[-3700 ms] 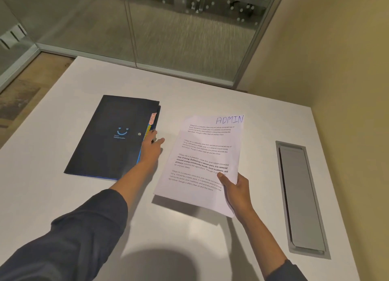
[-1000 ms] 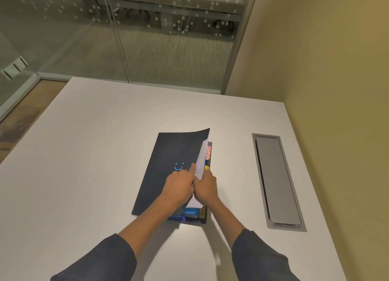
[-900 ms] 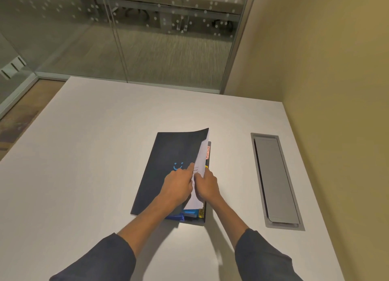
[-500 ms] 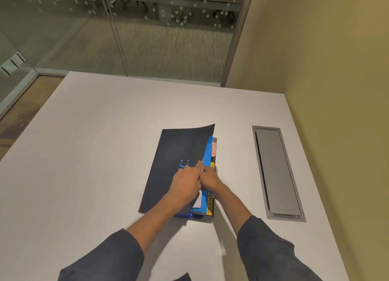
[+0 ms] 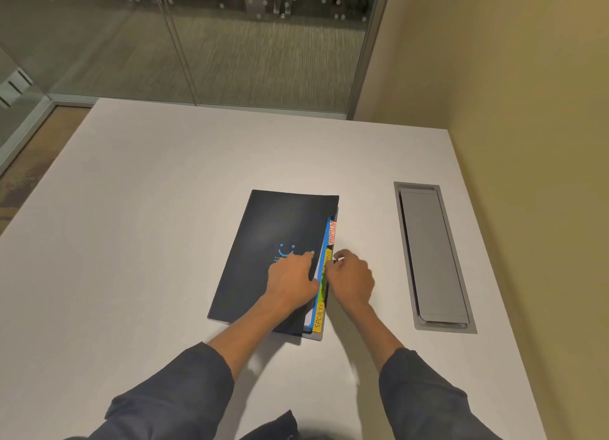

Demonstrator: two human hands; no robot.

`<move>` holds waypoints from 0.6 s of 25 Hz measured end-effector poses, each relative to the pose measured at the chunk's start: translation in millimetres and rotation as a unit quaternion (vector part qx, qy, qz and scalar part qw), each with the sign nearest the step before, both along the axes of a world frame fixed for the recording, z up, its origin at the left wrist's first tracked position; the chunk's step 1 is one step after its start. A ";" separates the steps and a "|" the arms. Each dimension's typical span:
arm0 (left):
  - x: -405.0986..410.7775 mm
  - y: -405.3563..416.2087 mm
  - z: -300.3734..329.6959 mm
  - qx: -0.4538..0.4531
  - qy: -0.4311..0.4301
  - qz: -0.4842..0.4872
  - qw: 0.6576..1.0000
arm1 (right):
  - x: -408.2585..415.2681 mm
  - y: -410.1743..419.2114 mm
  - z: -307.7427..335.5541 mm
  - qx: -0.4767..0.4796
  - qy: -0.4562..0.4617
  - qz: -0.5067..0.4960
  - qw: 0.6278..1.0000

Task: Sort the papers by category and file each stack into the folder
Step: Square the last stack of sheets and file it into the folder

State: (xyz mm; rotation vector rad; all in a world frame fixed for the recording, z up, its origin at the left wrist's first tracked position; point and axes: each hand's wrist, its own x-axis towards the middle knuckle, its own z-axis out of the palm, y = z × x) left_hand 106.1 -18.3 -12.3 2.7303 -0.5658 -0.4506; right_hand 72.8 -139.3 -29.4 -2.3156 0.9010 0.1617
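No loose papers lie on the white table point(image 5: 164, 209); the dark expanding folder point(image 5: 280, 228) sits mid-table, nearly closed. The left hand point(image 5: 291, 284) presses flat on its cover, grasping nothing; the right hand point(image 5: 351, 281) curls loosely at the labelled tabs point(image 5: 332, 232). Filing looks almost finished.

1. Left of left hand point(image 5: 291, 283): open table point(image 5: 138, 242) beyond dark folder point(image 5: 273, 235).
2. Right of right hand point(image 5: 351, 279): narrow bare strip, then recessed cable hatch point(image 5: 431, 256), wall point(image 5: 534, 143).
3. Ahead: bare tabletop up to glass partition point(image 5: 230, 44).
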 end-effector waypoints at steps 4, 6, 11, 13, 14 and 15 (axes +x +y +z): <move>-11.5 -10.3 -16.1 0.045 -0.022 -0.010 0.999 | -8.5 -16.3 -8.6 -0.008 -0.014 -0.039 0.999; -13.7 -11.4 -24.0 0.050 -0.018 -0.016 0.998 | -7.3 -20.5 -14.0 0.017 -0.022 -0.064 0.998; 5.4 13.3 -45.1 0.010 0.024 -0.087 0.996 | -7.6 -31.4 -25.8 0.041 -0.048 -0.086 0.994; 16.1 28.8 -50.2 0.035 0.036 -0.080 0.995 | -7.1 -32.9 -26.2 0.056 -0.075 -0.087 0.992; 20.3 35.1 -52.3 0.060 0.039 -0.078 0.994 | -6.4 -32.3 -26.7 0.068 -0.094 -0.083 0.990; 22.6 39.1 -55.2 0.083 0.044 -0.078 0.993 | -6.2 -31.4 -27.3 0.084 -0.114 -0.076 0.987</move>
